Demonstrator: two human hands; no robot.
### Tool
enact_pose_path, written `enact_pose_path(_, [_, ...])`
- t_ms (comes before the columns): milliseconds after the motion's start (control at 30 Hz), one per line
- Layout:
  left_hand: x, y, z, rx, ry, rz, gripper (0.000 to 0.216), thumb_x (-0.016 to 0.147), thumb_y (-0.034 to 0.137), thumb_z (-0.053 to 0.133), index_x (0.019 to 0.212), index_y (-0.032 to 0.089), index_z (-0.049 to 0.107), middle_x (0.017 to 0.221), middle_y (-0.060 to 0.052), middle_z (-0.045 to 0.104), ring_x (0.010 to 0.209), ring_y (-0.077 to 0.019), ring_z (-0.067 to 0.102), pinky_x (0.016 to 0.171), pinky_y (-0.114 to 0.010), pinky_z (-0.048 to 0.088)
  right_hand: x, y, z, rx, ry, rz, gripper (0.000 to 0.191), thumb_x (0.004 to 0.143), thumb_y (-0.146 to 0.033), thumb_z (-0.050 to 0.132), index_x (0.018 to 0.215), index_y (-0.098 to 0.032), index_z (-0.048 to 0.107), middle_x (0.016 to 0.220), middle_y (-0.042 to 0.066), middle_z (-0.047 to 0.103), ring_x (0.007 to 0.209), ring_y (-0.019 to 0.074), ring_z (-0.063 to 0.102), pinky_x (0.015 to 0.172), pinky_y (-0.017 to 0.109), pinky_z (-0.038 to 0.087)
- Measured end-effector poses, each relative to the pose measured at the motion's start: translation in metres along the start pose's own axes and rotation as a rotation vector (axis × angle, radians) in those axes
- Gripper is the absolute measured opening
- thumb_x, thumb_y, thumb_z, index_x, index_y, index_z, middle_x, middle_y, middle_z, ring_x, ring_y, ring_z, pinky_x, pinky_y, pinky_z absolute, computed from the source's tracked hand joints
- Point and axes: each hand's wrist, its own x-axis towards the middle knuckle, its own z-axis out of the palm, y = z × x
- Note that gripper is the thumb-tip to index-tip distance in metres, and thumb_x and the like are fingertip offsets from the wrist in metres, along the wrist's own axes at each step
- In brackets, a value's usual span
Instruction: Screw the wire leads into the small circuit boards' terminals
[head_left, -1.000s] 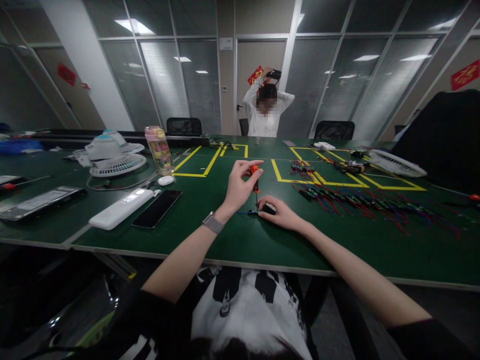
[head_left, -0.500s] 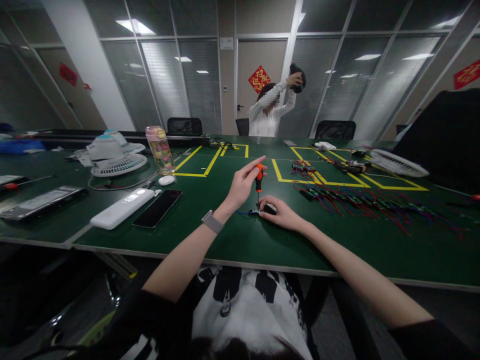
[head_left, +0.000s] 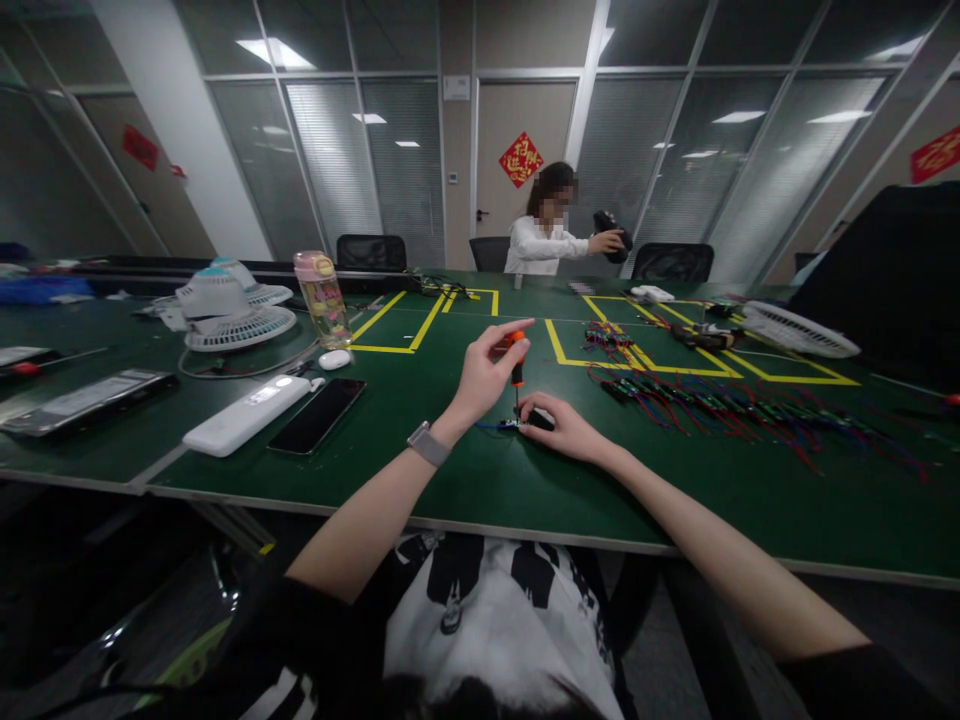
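Observation:
My left hand [head_left: 480, 375] pinches the top of a small orange-handled screwdriver [head_left: 516, 368], which stands upright with its tip down on a small black part with wires [head_left: 534, 421] on the green table [head_left: 465, 480]. My right hand [head_left: 564, 428] lies on the table and presses its fingers round that part, holding it still. A grey watch sits on my left wrist.
To my left lie a black phone [head_left: 317, 415], a white power bank [head_left: 244, 414], a white earbud case [head_left: 334, 359], a pink bottle [head_left: 321, 297] and white fans [head_left: 229, 310]. Many red and blue wired parts [head_left: 720, 405] spread to the right. A person [head_left: 551, 232] stands across the table holding a black object.
My left fingers have shifted on the screwdriver handle, which stays upright on the part. The person opposite has lowered the black object from overhead to chest height.

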Motion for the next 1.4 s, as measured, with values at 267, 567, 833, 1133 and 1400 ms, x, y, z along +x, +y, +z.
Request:
enact_pose_path(267, [-0.0001, 0.0000, -0.0007, 0.036, -0.056, 0.052, 0.034, 0.093, 0.023, 0.040, 0.120, 0.023, 0.060, 0.107, -0.006, 0.061, 0.095, -0.0142, 0.058, 0.085, -0.026, 0.046, 0.0003, -0.0014, -0.0005, -0.007, -0.008, -0.012, 0.004, 0.080, -0.022, 0.061, 0.084, -0.020, 0.059, 0.098, 0.006, 0.063, 0.096, 0.0213, 0.059, 0.091, 0.038, 0.044])
enact_pose_path(567, [-0.0015, 0.0009, -0.0017, 0.237, -0.005, 0.146, 0.030, 0.090, 0.028, 0.049, 0.117, 0.026, 0.062, 0.103, -0.005, 0.057, 0.096, -0.0153, 0.055, 0.091, -0.029, 0.042, 0.0006, -0.0026, -0.0012, -0.008, -0.011, -0.011, 0.003, 0.081, -0.022, 0.061, 0.083, -0.020, 0.059, 0.097, 0.006, 0.063, 0.095, 0.0212, 0.059, 0.091, 0.038, 0.045])
enact_pose_path(833, [-0.0010, -0.0031, 0.0000, 0.105, 0.025, 0.061, 0.029, 0.085, 0.027, 0.057, 0.113, 0.022, 0.064, 0.098, -0.005, 0.059, 0.086, -0.0142, 0.057, 0.080, -0.027, 0.048, 0.0006, -0.0031, -0.0003, -0.004, -0.004, 0.008, 0.004, 0.080, -0.022, 0.061, 0.082, -0.019, 0.059, 0.100, 0.006, 0.063, 0.097, 0.0216, 0.059, 0.092, 0.038, 0.044])
enact_pose_path(1133, [-0.0036, -0.0008, -0.0008, 0.288, -0.084, 0.234, 0.038, 0.096, 0.023, 0.034, 0.131, 0.022, 0.049, 0.105, -0.006, 0.060, 0.097, -0.0149, 0.055, 0.089, -0.028, 0.042, 0.0004, -0.0032, -0.0001, -0.010, -0.008, 0.009, 0.003, 0.081, -0.021, 0.061, 0.083, -0.019, 0.059, 0.098, 0.006, 0.063, 0.098, 0.0208, 0.059, 0.091, 0.037, 0.044])
enact_pose_path(1400, [-0.0066, 0.0003, -0.0054, 0.761, -0.027, 0.407, 0.036, 0.091, 0.040, 0.047, 0.119, 0.019, 0.058, 0.092, -0.006, 0.055, 0.085, -0.0169, 0.052, 0.078, -0.029, 0.044, 0.0002, -0.0014, 0.0007, -0.020, -0.002, 0.006, 0.004, 0.080, -0.021, 0.061, 0.082, -0.019, 0.058, 0.099, 0.006, 0.062, 0.096, 0.0208, 0.058, 0.090, 0.037, 0.043])
